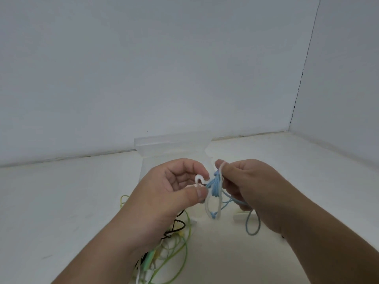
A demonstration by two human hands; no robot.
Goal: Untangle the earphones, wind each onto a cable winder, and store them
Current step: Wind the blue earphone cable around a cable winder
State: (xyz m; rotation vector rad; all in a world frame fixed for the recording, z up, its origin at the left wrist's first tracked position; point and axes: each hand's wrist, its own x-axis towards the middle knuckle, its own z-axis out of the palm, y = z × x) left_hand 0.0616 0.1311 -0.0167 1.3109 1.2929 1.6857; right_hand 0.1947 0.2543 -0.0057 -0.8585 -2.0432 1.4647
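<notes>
Blue earphone cable (214, 186), frame centre: left hand (170, 193) pinches the white winder (199, 179), right hand (252, 187) pinches the cable; best keep each grip firm, turns taut, side by side.

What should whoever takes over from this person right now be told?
Left hand pinches the white cable winder; right hand pinches the blue earphone cable beside it.
Blue cable is partly wound, with a loose loop hanging under the right hand.
Green and black earphones lie tangled on the table beneath the left forearm.
Clear box stands behind the hands.
Left: finish blue, untangle and wind the others, store all.
</notes>
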